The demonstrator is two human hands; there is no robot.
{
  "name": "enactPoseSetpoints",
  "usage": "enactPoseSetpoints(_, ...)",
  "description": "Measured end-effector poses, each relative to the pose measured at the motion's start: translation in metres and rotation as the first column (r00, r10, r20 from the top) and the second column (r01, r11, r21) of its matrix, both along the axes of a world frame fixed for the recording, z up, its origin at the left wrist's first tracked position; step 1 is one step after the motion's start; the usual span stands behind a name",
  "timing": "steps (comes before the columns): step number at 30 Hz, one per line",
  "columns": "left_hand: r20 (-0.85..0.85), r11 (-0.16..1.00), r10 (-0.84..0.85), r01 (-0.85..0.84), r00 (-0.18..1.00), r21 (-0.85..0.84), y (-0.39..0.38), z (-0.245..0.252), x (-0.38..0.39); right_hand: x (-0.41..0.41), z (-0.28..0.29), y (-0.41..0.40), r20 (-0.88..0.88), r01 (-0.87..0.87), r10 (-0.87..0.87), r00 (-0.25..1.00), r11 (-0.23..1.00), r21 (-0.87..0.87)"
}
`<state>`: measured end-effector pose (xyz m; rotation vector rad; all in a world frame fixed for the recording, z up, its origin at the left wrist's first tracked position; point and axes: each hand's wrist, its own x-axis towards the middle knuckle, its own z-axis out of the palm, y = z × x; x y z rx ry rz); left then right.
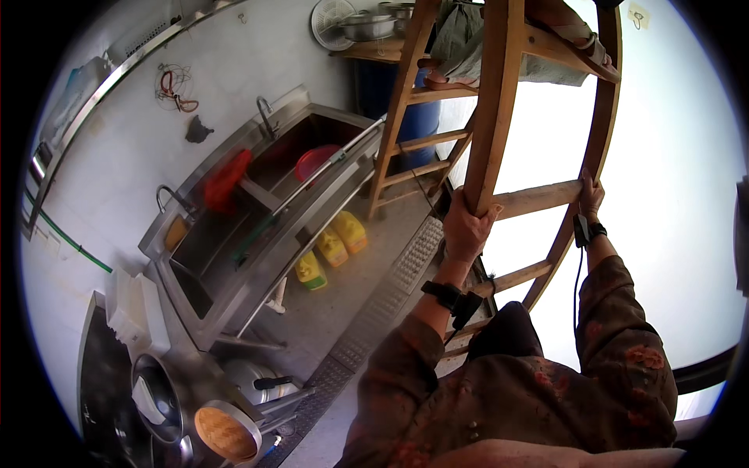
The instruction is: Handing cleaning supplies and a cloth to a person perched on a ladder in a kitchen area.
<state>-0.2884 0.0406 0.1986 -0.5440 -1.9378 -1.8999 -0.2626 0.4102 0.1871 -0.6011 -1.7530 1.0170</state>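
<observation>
A wooden stepladder (497,105) stands spread before me, with another person's sandalled feet (450,79) on its upper rungs. My left hand (468,228) is wrapped around the near side rail, beside the end of a rung (538,198). On the opposite rail my right hand (591,193) holds on, at that same rung's other end. Both my wrists carry black straps with small devices and cables. Part of the fingers of each hand is hidden behind the wood. The other person's grey-green garment (538,67) hangs near the top of the ladder.
Left of the ladder runs a stainless steel double sink (281,199) with a red basin (319,161) and a pole (333,161) across it. Several yellow jugs (330,245) stand on the floor below. A drain grate (368,313) crosses the floor. A blue barrel (424,128) stands behind the ladder.
</observation>
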Motion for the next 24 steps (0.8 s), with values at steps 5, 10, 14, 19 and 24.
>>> enactPoseSetpoints(5, 0.025, 1.0, -0.029, 0.028, 0.999, 0.006, 0.0, -0.013, -0.007, -0.002, 0.003, -0.014, 0.034, -0.016, 0.017, 0.999, 0.999, -0.039)
enactPoseSetpoints(10, -0.043, 0.993, 0.082, -0.086, 0.996, -0.083, 0.003, -0.012, -0.006, 0.001, 0.006, -0.014, 0.014, -0.012, 0.012, 1.0, 1.0, -0.018)
enactPoseSetpoints(14, -0.05, 0.994, 0.091, -0.094, 0.995, -0.062, 0.001, -0.007, -0.002, 0.002, 0.008, -0.01, 0.097, 0.032, -0.03, 0.995, 0.999, -0.022)
enactPoseSetpoints(19, -0.035, 0.992, 0.106, -0.108, 0.994, -0.066, -0.001, -0.008, -0.001, 0.002, 0.009, -0.013, 0.113, 0.021, -0.025, 0.993, 0.999, 0.032)
enactPoseSetpoints(24, -0.06, 0.992, 0.101, -0.105, 0.993, -0.07, 0.001, -0.007, -0.002, 0.001, 0.006, -0.008, 0.132, 0.034, -0.04, 0.99, 0.998, 0.047)
